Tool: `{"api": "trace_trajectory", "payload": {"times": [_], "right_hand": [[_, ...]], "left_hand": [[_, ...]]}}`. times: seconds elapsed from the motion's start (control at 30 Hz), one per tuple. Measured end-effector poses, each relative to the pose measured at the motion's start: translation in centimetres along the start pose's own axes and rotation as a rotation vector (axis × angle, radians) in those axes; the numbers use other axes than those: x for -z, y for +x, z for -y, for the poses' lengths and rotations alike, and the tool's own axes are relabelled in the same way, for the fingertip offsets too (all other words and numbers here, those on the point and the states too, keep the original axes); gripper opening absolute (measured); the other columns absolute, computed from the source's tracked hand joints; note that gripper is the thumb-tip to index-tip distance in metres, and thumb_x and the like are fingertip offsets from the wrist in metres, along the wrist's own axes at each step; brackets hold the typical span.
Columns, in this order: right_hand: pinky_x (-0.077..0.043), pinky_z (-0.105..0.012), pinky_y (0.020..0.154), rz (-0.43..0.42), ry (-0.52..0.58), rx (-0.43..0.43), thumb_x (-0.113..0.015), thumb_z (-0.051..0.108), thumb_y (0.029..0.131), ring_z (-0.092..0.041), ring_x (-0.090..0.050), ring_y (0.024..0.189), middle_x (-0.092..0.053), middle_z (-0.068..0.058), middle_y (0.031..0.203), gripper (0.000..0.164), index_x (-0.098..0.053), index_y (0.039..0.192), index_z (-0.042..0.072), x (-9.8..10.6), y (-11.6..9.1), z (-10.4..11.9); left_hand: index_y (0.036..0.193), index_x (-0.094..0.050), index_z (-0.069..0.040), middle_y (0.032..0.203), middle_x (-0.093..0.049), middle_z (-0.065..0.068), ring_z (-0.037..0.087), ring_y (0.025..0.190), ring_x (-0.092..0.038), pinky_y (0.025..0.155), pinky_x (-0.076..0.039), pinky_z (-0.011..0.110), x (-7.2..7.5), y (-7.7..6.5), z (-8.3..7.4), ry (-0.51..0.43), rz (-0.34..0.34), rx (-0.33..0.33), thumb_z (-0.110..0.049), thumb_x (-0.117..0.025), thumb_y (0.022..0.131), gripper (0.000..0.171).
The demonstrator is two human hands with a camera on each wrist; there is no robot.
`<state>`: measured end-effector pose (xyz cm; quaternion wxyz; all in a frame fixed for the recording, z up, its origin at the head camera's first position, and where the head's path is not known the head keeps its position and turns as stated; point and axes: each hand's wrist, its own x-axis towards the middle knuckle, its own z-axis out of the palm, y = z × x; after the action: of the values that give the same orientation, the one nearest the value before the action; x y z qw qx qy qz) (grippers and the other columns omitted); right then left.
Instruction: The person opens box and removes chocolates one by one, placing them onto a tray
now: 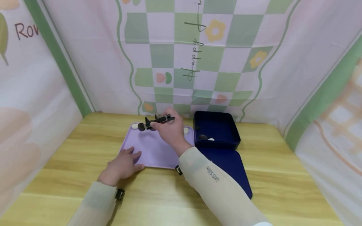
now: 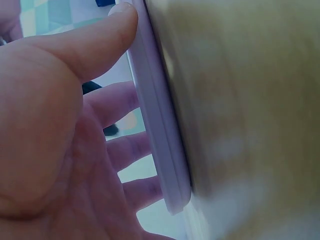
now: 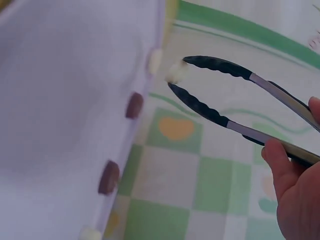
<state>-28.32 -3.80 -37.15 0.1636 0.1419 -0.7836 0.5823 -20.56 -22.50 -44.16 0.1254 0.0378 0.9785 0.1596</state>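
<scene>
My right hand (image 1: 172, 127) holds a pair of tongs (image 3: 240, 122) with black scalloped tips, above the back left part of a lilac tray (image 1: 158, 150). Between the tong tips in the right wrist view appears a small white piece (image 3: 176, 73); whether both tips touch it I cannot tell. Along the tray's far edge lie another white piece (image 3: 155, 61) and two brown pieces (image 3: 109, 177). My left hand (image 1: 123, 166) rests on the tray's front left corner with fingers spread. In the left wrist view its thumb (image 2: 120, 20) touches the tray's rim.
Right of the tray stands a dark blue box (image 1: 217, 144) holding a dark disc (image 1: 202, 137) and a white piece (image 1: 211, 139). In front of it lies a dark blue lid (image 1: 232, 166), partly behind my right sleeve. A patterned cloth (image 1: 186, 62) hangs behind the wooden table (image 1: 158, 194).
</scene>
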Motion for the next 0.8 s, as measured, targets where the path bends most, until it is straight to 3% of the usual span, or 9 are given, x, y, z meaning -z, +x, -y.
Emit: {"api": "trace_trajectory", "payload": {"times": [0.27, 0.5, 0.8], "right_hand": [[-0.053, -0.035, 0.063, 0.064, -0.041, -0.035, -0.091, 0.019, 0.072, -0.018, -0.059, 0.079, -0.059, 0.004, 0.088, 0.040, -0.052, 0.081, 0.019, -3.0, -0.4, -0.8], [-0.052, -0.030, 0.066, 0.070, -0.100, 0.068, -0.093, 0.016, 0.070, -0.016, -0.057, 0.081, -0.056, 0.006, 0.087, 0.042, -0.053, 0.083, 0.016, -4.6, -0.5, -1.4], [-0.051, -0.030, 0.070, 0.092, -0.172, 0.150, -0.092, 0.019, 0.071, -0.016, -0.055, 0.080, -0.053, 0.004, 0.088, 0.043, -0.051, 0.083, 0.013, -4.4, -0.5, -1.5]], "left_hand": [[0.150, -0.048, -0.015, 0.160, -0.023, 0.023, 0.054, 0.143, -0.013, 0.086, -0.018, 0.089, 0.1, -0.2, -0.1, 0.001, -0.007, -0.018, -0.052, -0.063, 0.094, 0.068], [0.150, -0.047, -0.016, 0.160, -0.024, 0.022, 0.054, 0.143, -0.013, 0.085, -0.019, 0.090, 0.0, -0.2, 0.2, 0.001, -0.025, -0.029, -0.052, -0.063, 0.094, 0.068], [0.150, -0.047, -0.017, 0.160, -0.024, 0.022, 0.054, 0.143, -0.013, 0.084, -0.019, 0.090, -0.1, -0.1, 0.3, 0.003, -0.030, -0.031, -0.053, -0.063, 0.094, 0.069]]}}
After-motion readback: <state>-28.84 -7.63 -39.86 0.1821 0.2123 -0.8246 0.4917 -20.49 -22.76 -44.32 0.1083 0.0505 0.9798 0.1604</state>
